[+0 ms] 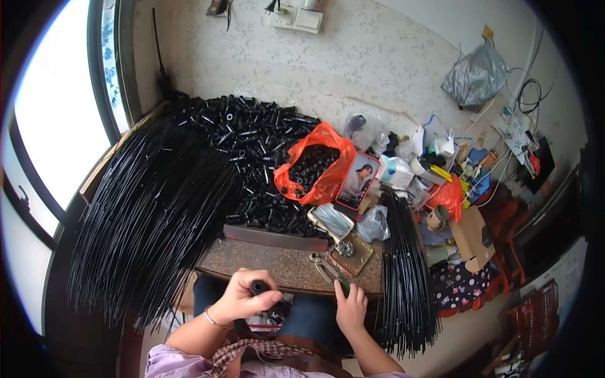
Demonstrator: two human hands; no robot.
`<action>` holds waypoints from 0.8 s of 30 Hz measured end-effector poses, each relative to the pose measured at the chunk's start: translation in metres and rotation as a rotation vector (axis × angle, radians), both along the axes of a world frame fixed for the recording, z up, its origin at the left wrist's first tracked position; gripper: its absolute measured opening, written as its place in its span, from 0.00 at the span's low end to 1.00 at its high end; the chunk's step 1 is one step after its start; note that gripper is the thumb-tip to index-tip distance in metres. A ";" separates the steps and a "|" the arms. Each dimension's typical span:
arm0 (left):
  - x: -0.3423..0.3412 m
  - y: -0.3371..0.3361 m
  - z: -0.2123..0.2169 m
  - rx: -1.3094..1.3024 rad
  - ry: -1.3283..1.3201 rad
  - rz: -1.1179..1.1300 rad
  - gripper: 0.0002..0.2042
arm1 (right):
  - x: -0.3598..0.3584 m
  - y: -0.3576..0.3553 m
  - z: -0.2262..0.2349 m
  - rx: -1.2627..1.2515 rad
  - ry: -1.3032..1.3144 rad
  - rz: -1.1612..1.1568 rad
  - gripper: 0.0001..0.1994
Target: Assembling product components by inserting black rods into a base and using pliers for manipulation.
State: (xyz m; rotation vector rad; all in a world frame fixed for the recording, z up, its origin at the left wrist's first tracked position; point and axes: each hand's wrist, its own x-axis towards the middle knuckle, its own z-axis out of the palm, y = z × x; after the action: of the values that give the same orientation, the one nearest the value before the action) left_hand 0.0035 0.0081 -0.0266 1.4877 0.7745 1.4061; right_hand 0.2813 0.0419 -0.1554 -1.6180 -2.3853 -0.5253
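Left hand (242,297): fingers clamped around a black tube (258,287), its open end facing up, just before the front edge of the table (261,255). Right hand (351,305): fingers touch the green-handled pliers (317,259) at that edge; whether they close on the handle cannot be told. Beyond: a black heap (255,189), a red bag (340,151), a phone (357,181).
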 end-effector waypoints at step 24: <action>-0.015 -0.016 0.021 -0.019 -0.090 0.275 0.31 | -0.041 -0.041 0.139 -0.882 1.210 0.766 0.15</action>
State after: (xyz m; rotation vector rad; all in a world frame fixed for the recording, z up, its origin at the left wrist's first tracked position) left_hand -0.0117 -0.0082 -0.0055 1.3296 0.9604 1.6529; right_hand 0.2400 0.0013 -0.0160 -0.5917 -1.9145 1.3664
